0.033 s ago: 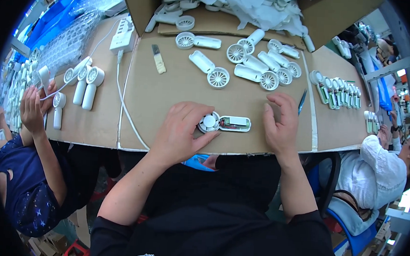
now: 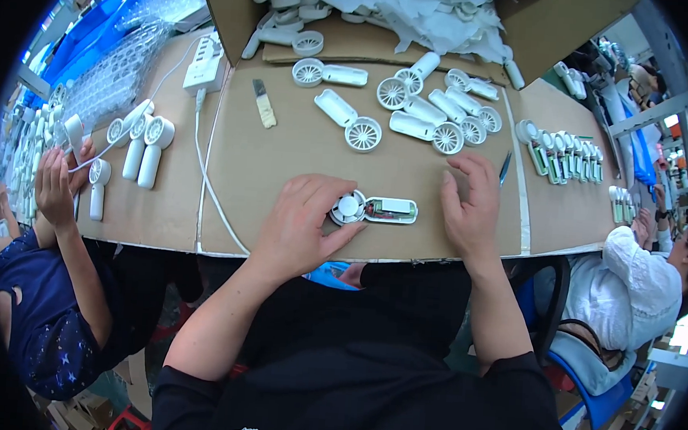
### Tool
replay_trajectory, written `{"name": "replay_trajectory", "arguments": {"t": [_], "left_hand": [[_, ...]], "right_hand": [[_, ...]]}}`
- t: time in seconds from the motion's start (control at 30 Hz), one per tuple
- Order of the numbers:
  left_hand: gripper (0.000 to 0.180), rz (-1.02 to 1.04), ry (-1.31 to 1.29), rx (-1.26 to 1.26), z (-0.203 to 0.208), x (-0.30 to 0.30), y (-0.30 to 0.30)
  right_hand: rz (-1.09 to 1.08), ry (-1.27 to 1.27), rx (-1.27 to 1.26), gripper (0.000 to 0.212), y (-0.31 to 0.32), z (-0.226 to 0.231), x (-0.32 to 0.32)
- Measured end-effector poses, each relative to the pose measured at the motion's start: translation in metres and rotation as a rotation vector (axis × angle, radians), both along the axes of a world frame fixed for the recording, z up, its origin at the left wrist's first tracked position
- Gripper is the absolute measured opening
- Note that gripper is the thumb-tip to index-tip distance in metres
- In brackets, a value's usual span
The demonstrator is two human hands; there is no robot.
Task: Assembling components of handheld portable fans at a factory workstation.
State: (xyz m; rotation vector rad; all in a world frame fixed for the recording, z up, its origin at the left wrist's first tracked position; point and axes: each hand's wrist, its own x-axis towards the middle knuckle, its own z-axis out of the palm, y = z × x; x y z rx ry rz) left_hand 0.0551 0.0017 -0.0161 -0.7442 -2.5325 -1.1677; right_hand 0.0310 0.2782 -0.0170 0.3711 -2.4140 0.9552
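Note:
On the cardboard-covered table in front of me lies a small white handheld fan [image 2: 391, 210], its handle opened up so that a green circuit board and a pale block show inside. The thumb and fingers of my left hand [image 2: 300, 220] close around its round head, where the white fan blades are visible. To the right of the handle, my right hand [image 2: 470, 207] rests at the table, thumb and fingers curved apart with nothing between them. Beyond my hands lie several loose white fan shell halves [image 2: 363, 134] with round grilles.
A cardboard box [image 2: 572, 32] of white parts stands at the back. Tweezers [image 2: 505, 168] lie right, a taped blade [image 2: 264, 104] left. A power strip [image 2: 205, 65] trails a white cable. Assembled fans [image 2: 150, 164] and a co-worker's hands [image 2: 56, 185] are left; opened fans [image 2: 560, 157] line the right.

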Motion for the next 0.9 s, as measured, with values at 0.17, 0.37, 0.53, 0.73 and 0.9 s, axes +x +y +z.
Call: {"name": "replay_trajectory", "arguments": {"t": [0.17, 0.37, 0.53, 0.73, 0.9], "left_hand": [[0.046, 0.004, 0.007, -0.008, 0.001, -0.005, 0.003], [0.041, 0.008, 0.034, 0.0, 0.001, -0.005, 0.006], [0.041, 0.022, 0.004, -0.004, -0.002, -0.004, 0.002], [0.041, 0.022, 0.003, -0.011, -0.001, -0.003, 0.001], [0.041, 0.004, -0.015, -0.005, 0.001, -0.004, 0.006]], "right_hand": [[-0.068, 0.196, 0.336, 0.033, -0.01, 0.02, -0.037], [0.014, 0.133, 0.605, 0.039, -0.016, 0.019, -0.072], [0.092, -0.316, -0.442, 0.046, -0.018, 0.033, -0.036], [-0.166, -0.494, -0.516, 0.045, 0.009, 0.015, 0.028], [-0.175, -0.165, 0.213, 0.046, 0.054, 0.015, 0.049]]}}
